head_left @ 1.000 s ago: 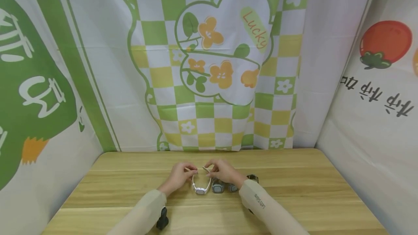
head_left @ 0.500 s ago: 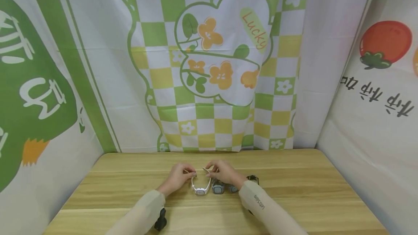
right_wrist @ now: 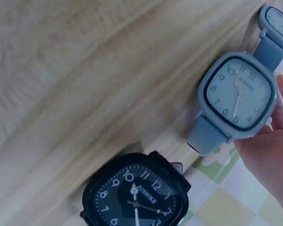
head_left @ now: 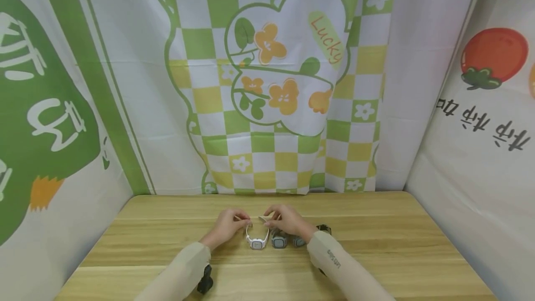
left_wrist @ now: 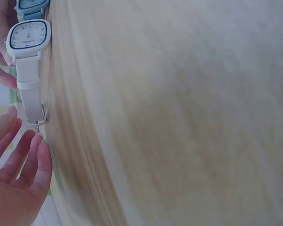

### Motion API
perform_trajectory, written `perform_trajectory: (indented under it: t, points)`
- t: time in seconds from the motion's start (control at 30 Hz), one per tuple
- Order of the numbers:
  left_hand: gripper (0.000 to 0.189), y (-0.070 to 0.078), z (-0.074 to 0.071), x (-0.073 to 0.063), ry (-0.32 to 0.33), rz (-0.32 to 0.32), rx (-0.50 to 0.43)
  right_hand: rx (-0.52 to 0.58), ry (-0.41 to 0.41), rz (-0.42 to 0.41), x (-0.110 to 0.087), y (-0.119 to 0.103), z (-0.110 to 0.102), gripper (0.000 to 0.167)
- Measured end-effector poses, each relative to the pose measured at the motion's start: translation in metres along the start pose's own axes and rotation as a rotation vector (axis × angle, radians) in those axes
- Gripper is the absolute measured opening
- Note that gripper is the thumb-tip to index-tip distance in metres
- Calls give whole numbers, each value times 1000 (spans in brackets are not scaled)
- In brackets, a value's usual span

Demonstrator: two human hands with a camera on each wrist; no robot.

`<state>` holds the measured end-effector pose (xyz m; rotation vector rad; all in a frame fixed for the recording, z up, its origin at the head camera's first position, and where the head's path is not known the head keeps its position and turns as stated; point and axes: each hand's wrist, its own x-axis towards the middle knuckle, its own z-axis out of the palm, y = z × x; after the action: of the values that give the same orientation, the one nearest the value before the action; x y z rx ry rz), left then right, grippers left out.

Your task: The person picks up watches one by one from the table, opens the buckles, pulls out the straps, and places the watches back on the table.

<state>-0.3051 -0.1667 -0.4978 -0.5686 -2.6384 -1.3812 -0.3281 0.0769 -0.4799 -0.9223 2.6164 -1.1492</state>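
Observation:
A white wristwatch (head_left: pixel 257 244) stands on the table, its square dial toward me and its strap undone, both ends curving up and back. My left hand (head_left: pixel 229 227) pinches at the buckle end; in the left wrist view the fingertips of that hand (left_wrist: pixel 23 165) meet the metal buckle (left_wrist: pixel 37 123). The other strap end is held between thumb and fingers of my right hand (head_left: pixel 287 221). Right beside the white watch stand two blue-grey wristwatches, one (head_left: pixel 279 240) close by and another (head_left: pixel 299 241) partly behind my right wrist.
A black wristwatch (right_wrist: pixel 137 193) stands at the right end of the row, mostly hidden by my forearm in the head view. The wooden table (head_left: pixel 259 278) ends at a checked curtain (head_left: pixel 267 166) behind. A black device (head_left: pixel 205 280) sits at my left wrist.
Both hands stay almost in place. The white watch has tipped slightly, so its dial shows more fully, and its right strap end has shifted a little left and down.

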Motion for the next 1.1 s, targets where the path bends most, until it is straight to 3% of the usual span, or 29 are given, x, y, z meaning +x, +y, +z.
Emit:
perform_trajectory:
  t: [0.53, 0.93, 1.1]
  points:
    - [6, 26, 13, 19, -29, 12, 64, -24, 63, -8, -18, 12, -23, 23]
    - [7, 41, 32, 30, -66, -4, 61, -32, 45, -6, -31, 15, -33, 18]
    - [7, 43, 41, 32, -78, 36, 71, -34, 43, -14, -33, 18, -33, 15]
